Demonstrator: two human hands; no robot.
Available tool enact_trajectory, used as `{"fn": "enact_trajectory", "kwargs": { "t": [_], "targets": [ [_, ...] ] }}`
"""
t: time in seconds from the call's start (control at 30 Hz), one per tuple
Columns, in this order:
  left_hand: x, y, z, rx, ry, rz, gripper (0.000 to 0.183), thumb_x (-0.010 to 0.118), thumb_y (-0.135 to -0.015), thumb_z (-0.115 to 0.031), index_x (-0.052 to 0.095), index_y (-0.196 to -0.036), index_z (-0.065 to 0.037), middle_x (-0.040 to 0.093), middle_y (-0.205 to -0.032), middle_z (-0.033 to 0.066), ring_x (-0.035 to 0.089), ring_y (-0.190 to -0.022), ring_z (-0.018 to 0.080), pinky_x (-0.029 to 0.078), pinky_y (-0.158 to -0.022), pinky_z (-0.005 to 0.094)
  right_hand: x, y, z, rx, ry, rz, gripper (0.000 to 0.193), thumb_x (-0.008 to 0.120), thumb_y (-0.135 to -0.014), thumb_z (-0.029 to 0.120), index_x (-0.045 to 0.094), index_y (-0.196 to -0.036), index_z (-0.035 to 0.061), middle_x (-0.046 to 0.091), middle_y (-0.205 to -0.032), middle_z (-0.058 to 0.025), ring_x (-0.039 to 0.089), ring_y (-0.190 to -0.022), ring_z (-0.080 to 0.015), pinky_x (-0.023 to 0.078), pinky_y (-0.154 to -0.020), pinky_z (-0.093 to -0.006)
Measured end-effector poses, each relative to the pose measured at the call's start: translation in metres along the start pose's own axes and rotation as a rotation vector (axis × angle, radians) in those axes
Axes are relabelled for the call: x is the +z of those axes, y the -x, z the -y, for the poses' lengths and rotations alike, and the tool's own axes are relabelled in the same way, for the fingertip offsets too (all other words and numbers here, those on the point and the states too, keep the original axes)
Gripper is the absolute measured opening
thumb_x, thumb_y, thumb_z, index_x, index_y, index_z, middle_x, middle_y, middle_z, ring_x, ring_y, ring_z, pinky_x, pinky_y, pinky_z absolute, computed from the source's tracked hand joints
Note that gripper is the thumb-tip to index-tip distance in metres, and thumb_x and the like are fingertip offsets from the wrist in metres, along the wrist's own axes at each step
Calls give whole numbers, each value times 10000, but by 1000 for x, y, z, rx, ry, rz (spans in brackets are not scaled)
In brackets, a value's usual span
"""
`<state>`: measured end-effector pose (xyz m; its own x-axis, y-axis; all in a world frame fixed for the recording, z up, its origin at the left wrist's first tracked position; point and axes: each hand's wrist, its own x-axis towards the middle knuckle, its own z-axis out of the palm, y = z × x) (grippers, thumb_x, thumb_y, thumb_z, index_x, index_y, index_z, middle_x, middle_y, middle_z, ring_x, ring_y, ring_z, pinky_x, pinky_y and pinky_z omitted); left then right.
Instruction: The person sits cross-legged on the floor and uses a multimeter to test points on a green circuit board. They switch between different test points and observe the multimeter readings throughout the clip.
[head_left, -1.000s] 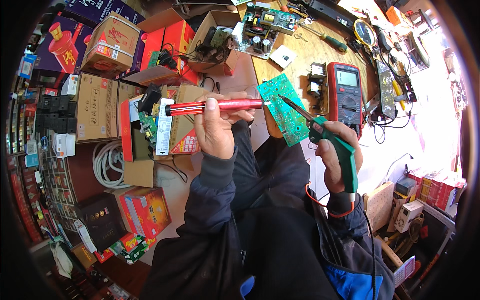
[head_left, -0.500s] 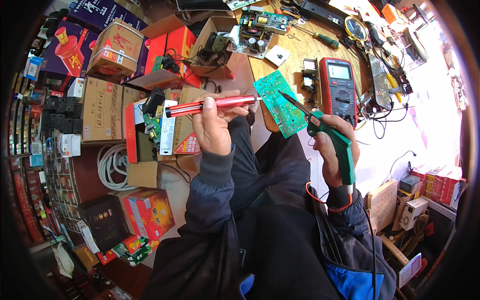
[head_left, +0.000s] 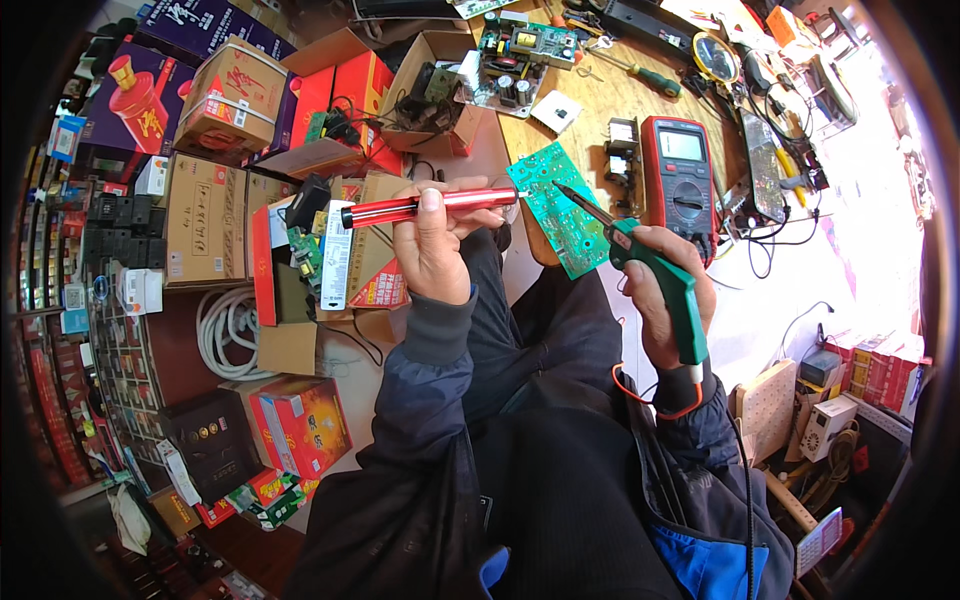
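Note:
My left hand (head_left: 437,240) is closed round a red desoldering pump (head_left: 400,209), thumb along its barrel. The pump's pale nozzle points right, at the left edge of a green circuit board (head_left: 562,215). That board lies at the table's near edge, solder side up. In my right hand (head_left: 665,290) is a green-handled soldering iron (head_left: 682,310), held like a pistol. Its dark tip reaches over the upper middle of the board; whether it touches I cannot tell. A cord runs down from the handle past my right sleeve.
A red multimeter (head_left: 683,180) lies right of the board, beside a black component block (head_left: 621,160). Behind are a populated circuit board (head_left: 520,60), a white block (head_left: 556,111) and a screwdriver (head_left: 655,80). Open cartons (head_left: 440,60) crowd the left; a wooden board (head_left: 766,408) stands lower right.
The desoldering pump has moved slightly right, its nozzle closer to the board. The soldering iron has shifted a little left, its tip still over the board.

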<state>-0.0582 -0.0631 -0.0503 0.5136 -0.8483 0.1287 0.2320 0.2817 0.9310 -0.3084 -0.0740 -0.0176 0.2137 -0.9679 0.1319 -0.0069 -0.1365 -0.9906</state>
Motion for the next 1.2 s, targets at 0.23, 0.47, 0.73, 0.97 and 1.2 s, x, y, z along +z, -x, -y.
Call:
{"fn": "enact_trajectory", "kwargs": {
  "t": [0.23,0.47,0.73,0.97,1.2],
  "targets": [
    [0,-5,5,3,20,15,383,444,-1134,-345,530,-1085,25,717,-1077,257,740,-756,270,639,-718,378,0,-4,-3,-43,-25,-7,340,692,-969,11,633,-1300,-34,727,-1173,-136,681,-1054,-172,511,-972,-304],
    [-10,-5,-2,-141,98,37,323,430,-1128,-324,512,-1146,-12,721,-996,309,661,-574,251,596,-587,354,0,-2,-2,-7,-43,-66,361,683,-971,79,615,-1302,-49,710,-1101,-148,629,-763,-138,523,-701,-270],
    [-18,0,-17,-233,173,108,230,478,-1114,-279,499,-1209,-71,701,-887,236,495,-452,115,451,-445,262,-4,2,-5,-30,-39,-86,383,693,-954,99,611,-1304,-32,706,-1010,-144,645,-741,-159,528,-703,-272],
    [-20,8,-28,-227,128,147,280,487,-1104,-338,507,-1220,-84,686,-849,212,398,-447,67,371,-461,214,-4,7,-5,-58,-59,-85,381,700,-964,121,611,-1299,-36,713,-1026,-151,649,-742,-160,530,-680,-269],
    [-27,10,-31,-281,150,222,370,483,-1112,-385,572,-1207,-38,705,-896,207,441,-513,70,396,-507,220,-4,7,0,-129,-99,-123,388,696,-977,124,598,-1315,-39,716,-1041,-151,649,-748,-160,529,-690,-269]
  ]
}}
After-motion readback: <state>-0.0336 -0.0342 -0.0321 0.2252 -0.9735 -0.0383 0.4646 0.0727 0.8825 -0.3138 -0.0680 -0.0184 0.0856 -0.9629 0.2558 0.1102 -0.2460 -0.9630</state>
